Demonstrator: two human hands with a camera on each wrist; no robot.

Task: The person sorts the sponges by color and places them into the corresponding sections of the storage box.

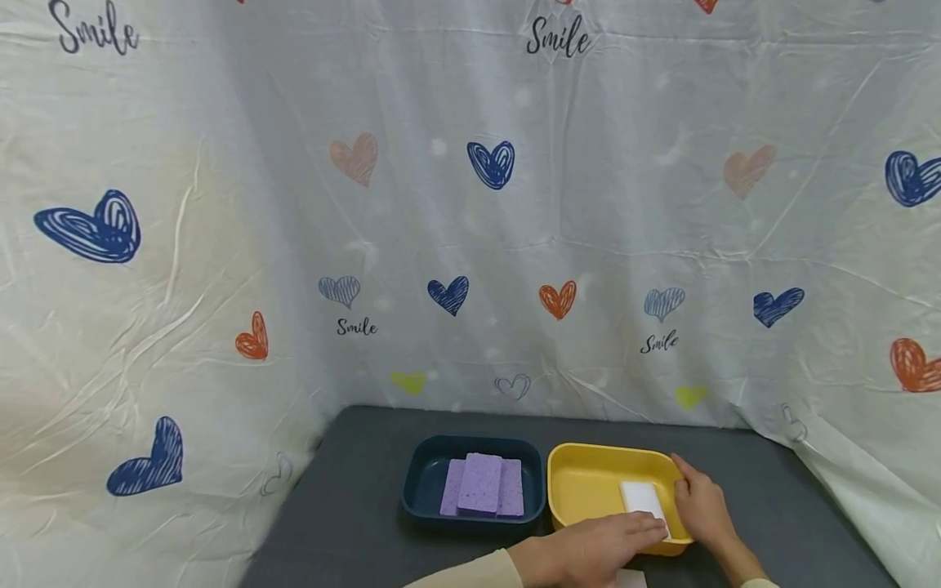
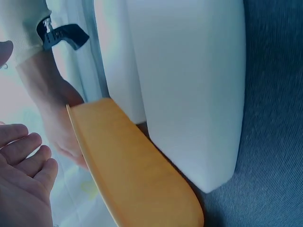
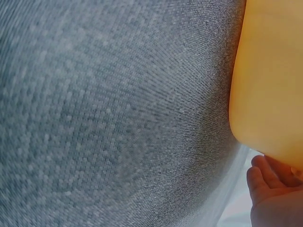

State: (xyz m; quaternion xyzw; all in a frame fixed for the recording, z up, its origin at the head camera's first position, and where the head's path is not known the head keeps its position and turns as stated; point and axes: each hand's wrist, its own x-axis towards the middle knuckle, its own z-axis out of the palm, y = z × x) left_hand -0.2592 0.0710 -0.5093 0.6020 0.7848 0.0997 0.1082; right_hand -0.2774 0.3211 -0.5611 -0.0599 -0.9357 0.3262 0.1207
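My left hand (image 1: 599, 543) reaches over the near side of a yellow bin (image 1: 588, 482), fingers extended and overlapping a white sponge-like block (image 1: 639, 496) inside. In the left wrist view its palm faces the bin with nothing in it. My right hand (image 1: 704, 506) holds the bin's right rim, thumb on the inner side and fingers along the outside. The right wrist view shows those fingers (image 3: 258, 184) against the outer wall. Large white blocks (image 2: 189, 94) stand just in front of the bin, mostly hidden by my left hand in the head view.
A dark blue bin (image 1: 415, 510) stands directly left of the yellow one, with several purple sponges (image 1: 480, 486) stacked in it. Both bins are on a dark grey table (image 1: 353, 490). A white curtain (image 1: 441, 212) printed with hearts hangs behind and on both sides.
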